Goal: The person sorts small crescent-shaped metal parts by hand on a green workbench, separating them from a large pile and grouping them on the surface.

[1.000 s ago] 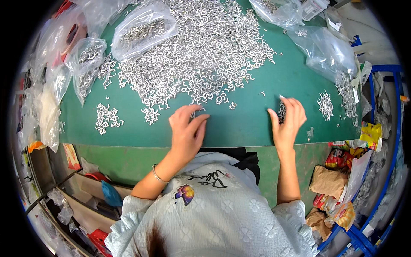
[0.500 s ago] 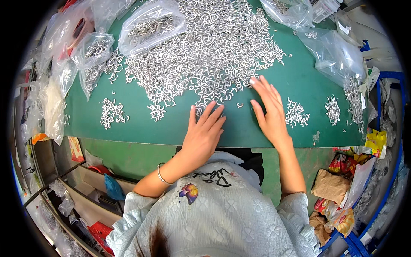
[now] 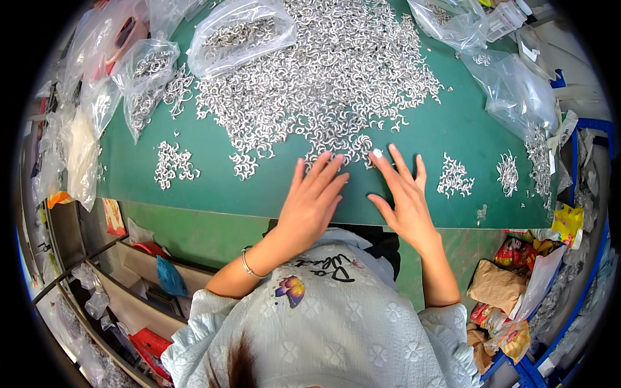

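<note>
Fingers [image 3: 321, 173] of the left hand [image 3: 310, 207] spread flat and straight, gripping nothing, tips touching the near edge of the big heap of small curved silvery metal hooks [image 3: 323, 84]. Fingers [image 3: 394, 165] of the right hand [image 3: 404, 204] likewise splayed open, palm down, empty, index tip just reaching the same shiny heap. Both hands pressed on the smooth green table mat [image 3: 213, 187], close beside each other, a thin silver bangle [image 3: 247, 264] on the left wrist.

From the head view only: heap lying across the middle and far part of the mat, loose and tangled, glinting. Smaller sorted clusters of the same hooks apart from it: one to the left [image 3: 173, 161], one just left of the left hand [image 3: 244, 165], two to the right [image 3: 454, 176] [image 3: 508, 171]. Crinkled clear plastic bags, some holding more hooks, at the far left [image 3: 152, 64], the far middle [image 3: 239, 35] and the right [image 3: 517, 94]. Pale textured blouse with a butterfly print [image 3: 291, 290] low in frame.
</note>
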A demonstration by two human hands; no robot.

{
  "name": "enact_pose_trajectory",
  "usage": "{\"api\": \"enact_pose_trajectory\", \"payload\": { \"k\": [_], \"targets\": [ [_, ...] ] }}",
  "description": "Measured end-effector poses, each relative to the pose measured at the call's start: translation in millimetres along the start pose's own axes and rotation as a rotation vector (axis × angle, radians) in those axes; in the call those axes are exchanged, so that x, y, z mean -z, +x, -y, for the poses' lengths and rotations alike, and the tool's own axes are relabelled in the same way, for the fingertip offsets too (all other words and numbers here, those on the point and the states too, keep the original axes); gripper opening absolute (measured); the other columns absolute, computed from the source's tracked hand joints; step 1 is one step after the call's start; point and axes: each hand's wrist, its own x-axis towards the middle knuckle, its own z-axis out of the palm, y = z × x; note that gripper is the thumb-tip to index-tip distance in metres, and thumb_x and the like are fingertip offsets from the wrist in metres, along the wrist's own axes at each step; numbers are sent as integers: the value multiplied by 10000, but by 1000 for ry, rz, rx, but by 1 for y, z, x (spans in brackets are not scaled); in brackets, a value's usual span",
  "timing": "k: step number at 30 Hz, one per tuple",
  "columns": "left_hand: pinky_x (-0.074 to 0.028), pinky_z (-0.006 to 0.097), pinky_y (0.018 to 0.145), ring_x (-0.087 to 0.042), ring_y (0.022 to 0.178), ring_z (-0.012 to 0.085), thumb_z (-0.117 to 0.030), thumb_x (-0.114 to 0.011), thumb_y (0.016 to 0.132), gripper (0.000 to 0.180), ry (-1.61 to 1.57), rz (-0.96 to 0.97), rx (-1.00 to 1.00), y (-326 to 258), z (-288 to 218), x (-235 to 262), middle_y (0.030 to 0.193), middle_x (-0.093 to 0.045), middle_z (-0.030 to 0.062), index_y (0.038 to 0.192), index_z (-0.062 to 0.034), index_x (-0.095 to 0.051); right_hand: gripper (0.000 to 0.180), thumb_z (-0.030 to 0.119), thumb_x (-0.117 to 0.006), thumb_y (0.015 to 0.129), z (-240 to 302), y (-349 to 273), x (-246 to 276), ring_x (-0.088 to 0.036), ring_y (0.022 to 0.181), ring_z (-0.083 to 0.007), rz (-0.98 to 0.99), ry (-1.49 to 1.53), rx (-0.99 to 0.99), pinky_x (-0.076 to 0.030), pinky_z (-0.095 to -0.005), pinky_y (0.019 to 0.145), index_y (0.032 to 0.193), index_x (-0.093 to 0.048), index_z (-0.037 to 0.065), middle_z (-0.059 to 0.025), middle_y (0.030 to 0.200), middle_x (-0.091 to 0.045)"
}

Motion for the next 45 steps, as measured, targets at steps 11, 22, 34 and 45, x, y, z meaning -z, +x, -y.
{"api": "enact_pose_trajectory", "payload": {
  "k": [11,22,34,45],
  "targets": [
    [-230,581,1131,-391,1382,319,-17,-626,859,348,-7,19,-17,-1,5,2,1435,-478,118,1206,-12,-602,724,211,-709,832,18,-24,-7,-310,1425,-331,-19,-63,-45,-154,-667,1096,1443,-363,36,-81,1356,-558],
    [-227,610,1115,-357,1396,334,-17,-621,862,408,49,15,-14,14,3,-6,1471,-433,111,1266,-29,-566,676,219,-660,868,7,-49,-4,-303,1426,-340,-61,-207,-198,-111,-662,1104,1437,-365,2,-101,1368,-548],
    [-197,708,1055,-279,1419,363,-73,-589,875,535,324,120,-27,29,3,-20,1528,-349,90,1397,-105,-476,673,221,-670,866,5,-9,-7,-291,1427,-374,-59,-182,-163,-113,-651,1109,1432,-384,-4,-141,1406,-503],
    [-184,772,1004,-255,1425,401,23,-582,774,557,223,105,-29,2,4,-5,1531,-336,121,1326,-44,-545,700,218,-677,850,12,-8,-10,-281,1434,-366,-60,-213,-152,-100,-680,1091,1439,-367,0,-118,1404,-506]
  ]
}}
